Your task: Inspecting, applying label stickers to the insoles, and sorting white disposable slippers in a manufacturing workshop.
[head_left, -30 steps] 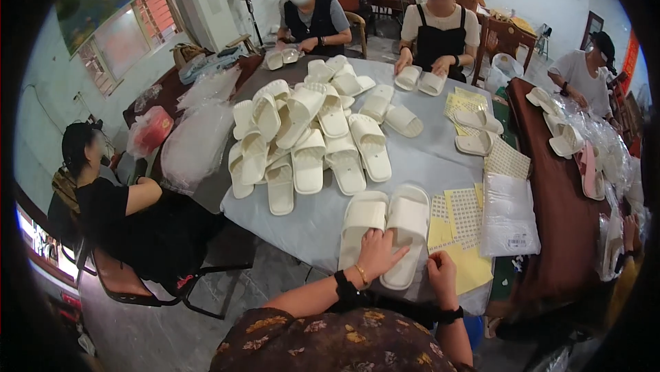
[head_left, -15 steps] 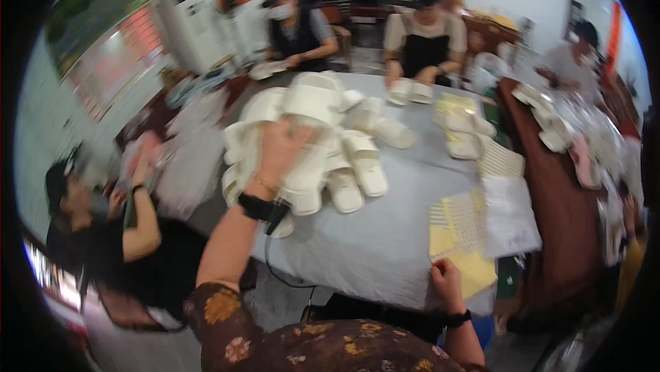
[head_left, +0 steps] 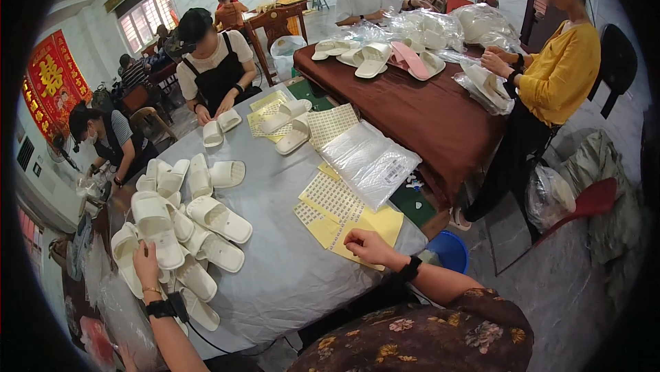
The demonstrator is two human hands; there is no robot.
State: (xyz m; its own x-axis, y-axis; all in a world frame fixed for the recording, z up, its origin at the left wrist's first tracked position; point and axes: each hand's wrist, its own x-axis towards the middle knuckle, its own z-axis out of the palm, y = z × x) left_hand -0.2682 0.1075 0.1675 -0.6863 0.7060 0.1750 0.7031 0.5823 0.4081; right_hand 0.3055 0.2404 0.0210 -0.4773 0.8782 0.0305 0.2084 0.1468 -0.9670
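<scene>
A heap of white slippers (head_left: pixel 220 219) lies on the left part of the grey-covered table (head_left: pixel 275 197). At the heap's near left side, my left hand (head_left: pixel 146 269) touches the slippers, its fingers stretched out along the edge of one white slipper (head_left: pixel 157 226). My right hand (head_left: pixel 371 247) is closed above yellow sheets of small printed stickers (head_left: pixel 328 201), with thumb and fingers drawn together. Whether something small is pinched there cannot be made out.
A clear plastic packet (head_left: pixel 371 164) lies beyond the sheets. Co-workers handle slippers at the far side and at a brown-covered table (head_left: pixel 405 107) bearing slippers and plastic bags. A blue bucket (head_left: pixel 450 252) stands right of my table.
The view has swung right, so the heap now sits farther left. My left hand has shifted from the heap's top to its near left side. My right hand stays closed by the yellow sheets.
</scene>
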